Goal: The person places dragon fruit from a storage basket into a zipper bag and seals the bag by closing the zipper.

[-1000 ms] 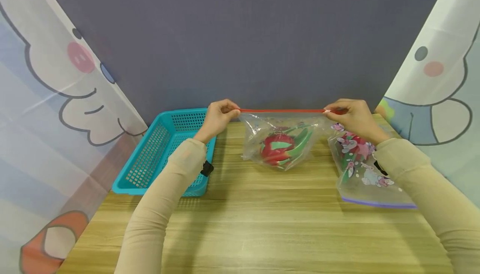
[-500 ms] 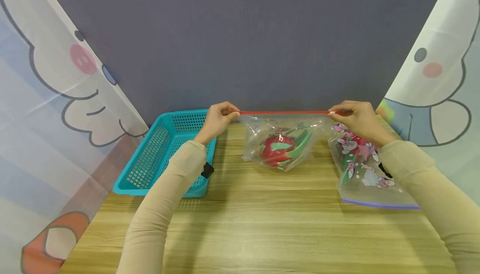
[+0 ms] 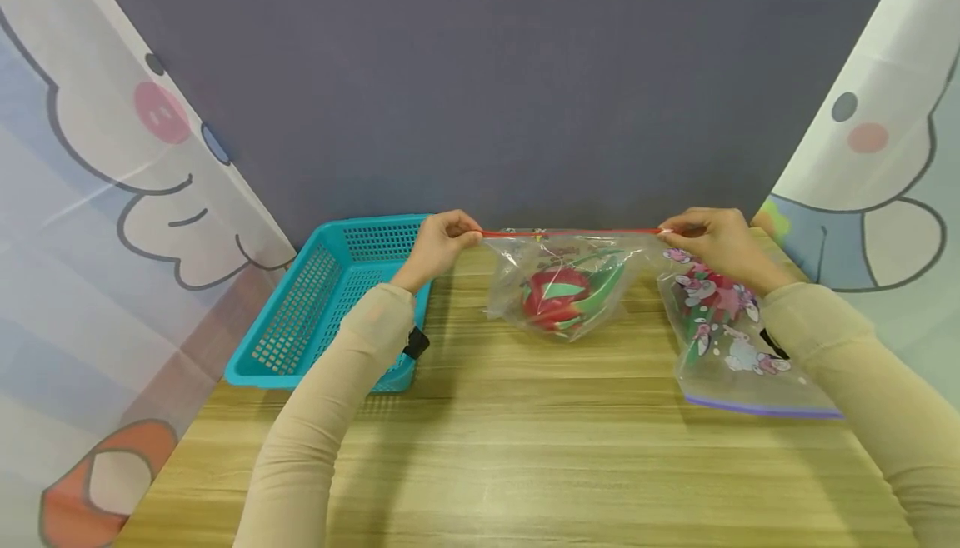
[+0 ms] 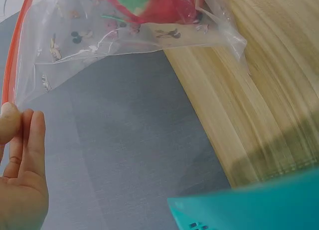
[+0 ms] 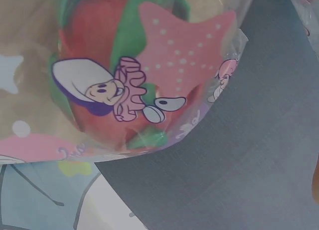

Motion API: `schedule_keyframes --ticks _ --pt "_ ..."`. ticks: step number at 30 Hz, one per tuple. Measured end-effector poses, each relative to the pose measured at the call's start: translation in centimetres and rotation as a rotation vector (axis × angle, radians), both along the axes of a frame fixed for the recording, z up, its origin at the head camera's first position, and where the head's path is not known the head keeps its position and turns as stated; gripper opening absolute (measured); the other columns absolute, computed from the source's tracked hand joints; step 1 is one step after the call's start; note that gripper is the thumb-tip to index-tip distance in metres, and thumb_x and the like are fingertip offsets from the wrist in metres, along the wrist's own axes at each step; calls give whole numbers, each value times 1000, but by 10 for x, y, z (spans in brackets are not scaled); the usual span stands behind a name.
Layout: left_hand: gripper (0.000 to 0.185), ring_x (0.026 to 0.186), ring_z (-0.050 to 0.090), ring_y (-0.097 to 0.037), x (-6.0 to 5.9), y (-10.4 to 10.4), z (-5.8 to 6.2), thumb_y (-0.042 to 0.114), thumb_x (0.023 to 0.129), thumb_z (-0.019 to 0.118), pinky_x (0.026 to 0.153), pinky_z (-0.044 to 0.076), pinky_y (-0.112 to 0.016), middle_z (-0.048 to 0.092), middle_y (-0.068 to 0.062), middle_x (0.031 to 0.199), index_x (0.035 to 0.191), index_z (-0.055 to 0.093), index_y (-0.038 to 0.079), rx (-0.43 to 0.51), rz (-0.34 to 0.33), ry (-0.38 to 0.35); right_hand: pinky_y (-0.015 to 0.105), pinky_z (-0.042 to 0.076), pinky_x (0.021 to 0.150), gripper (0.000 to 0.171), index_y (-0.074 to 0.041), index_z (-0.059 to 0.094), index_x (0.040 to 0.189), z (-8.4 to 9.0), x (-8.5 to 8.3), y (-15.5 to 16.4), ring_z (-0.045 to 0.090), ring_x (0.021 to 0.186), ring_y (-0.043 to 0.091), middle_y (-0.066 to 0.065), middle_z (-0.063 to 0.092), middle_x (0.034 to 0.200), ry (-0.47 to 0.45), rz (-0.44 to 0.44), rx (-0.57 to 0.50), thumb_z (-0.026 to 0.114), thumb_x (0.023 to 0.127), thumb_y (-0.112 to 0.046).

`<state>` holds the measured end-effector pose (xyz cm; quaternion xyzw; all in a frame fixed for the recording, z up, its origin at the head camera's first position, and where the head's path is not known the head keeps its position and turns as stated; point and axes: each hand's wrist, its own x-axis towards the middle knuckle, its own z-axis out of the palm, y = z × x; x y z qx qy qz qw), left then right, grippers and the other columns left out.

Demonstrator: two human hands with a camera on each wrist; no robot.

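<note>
A clear zip bag [image 3: 510, 281] with a red zip strip [image 3: 570, 232] is stretched between my hands. Inside it lies a red dragon fruit [image 3: 553, 296] with green leaf tips. My left hand [image 3: 437, 248] pinches the strip's left end between thumb and fingers, also seen in the left wrist view. At the other end my right hand [image 3: 716, 244] pinches the strip, where a small white piece shows at the fingertips. Below the right wrist lies a second zip bag [image 3: 738, 356], printed with cartoon figures and edged in purple; a red and green fruit [image 5: 99, 30] shows through it.
A turquoise plastic basket [image 3: 270, 381] stands at the left, beside and partly behind my left forearm. A grey panel [image 3: 480, 82] rises behind the wooden table [image 3: 525, 456]. Printed cartoon curtains [image 3: 97, 223] flank both sides.
Both hands have come down slightly, lowering the red strip. My right hand has shifted a little to the right. The dragon fruit stays in about the same place.
</note>
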<state>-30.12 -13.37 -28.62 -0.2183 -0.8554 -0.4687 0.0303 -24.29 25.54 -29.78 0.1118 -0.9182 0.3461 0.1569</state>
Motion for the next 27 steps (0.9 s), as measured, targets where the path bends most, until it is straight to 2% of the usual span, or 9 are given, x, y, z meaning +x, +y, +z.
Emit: schedule_keyframes --ticks 5,9,12,16,20,22,24,26,27 --pt "10 85 63 -21 1 -1 1 18 87 63 75 50 -33 67 -14 94 93 66 11 -37 -4 -44 14 48 57 22 -7 70 98 -3 0 0 56 67 -12 13 69 92 -31 4 19 67 84 -23" --pt "12 90 63 -27 0 -3 1 16 87 63 78 52 -32 66 -12 92 95 64 8 -50 -18 -131 14 48 59 26 -7 69 101 -2 2 -2 54 69 -16 14 69 97 -76 9 30 67 84 -27" --pt "14 92 64 -26 2 -4 3 16 88 62 80 53 -32 66 -11 94 98 63 7 -43 -20 -160 14 48 60 28 -8 69 102 1 3 -4 55 70 -15 14 69 98 -88 4 31 67 83 -29" --pt "15 90 63 -19 6 -3 8 18 88 61 81 51 -34 67 -9 98 100 64 8 -34 -5 -145 13 47 60 29 -8 69 102 7 6 -3 64 79 6 13 68 97 -86 -23 48 67 83 -31" --pt "19 90 61 -17 8 -3 9 20 89 61 81 49 -35 66 -10 100 103 64 8 -40 -10 -112 14 47 62 34 -8 67 106 8 9 -2 65 91 29 13 67 100 -82 -29 78 65 85 -34" --pt "22 93 61 -17 9 -4 10 22 89 61 82 49 -36 65 -8 103 107 64 10 -64 -20 -107 22 52 67 38 -8 65 111 8 12 -2 64 95 33 14 66 103 -82 -23 83 62 86 -37" --pt "27 99 60 -17 10 -6 12 26 89 60 85 48 -37 64 -6 110 113 61 14 -105 -33 -103 35 54 73 42 -8 62 116 9 14 -1 63 97 34 15 65 108 -64 -27 83 59 87 -39" --pt "33 107 57 -18 12 -10 19 31 90 58 89 47 -39 60 -3 119 121 57 18 -167 -26 -82 48 50 80 46 -7 59 121 13 15 0 61 100 38 18 61 115 -48 -33 70 55 90 -40" --pt "37 111 55 -19 12 -12 23 33 91 56 91 46 -41 58 -3 123 125 54 18 -209 -14 -48 54 47 82 49 -6 56 124 16 15 1 59 102 41 21 58 120 -40 -37 66 53 91 -42"
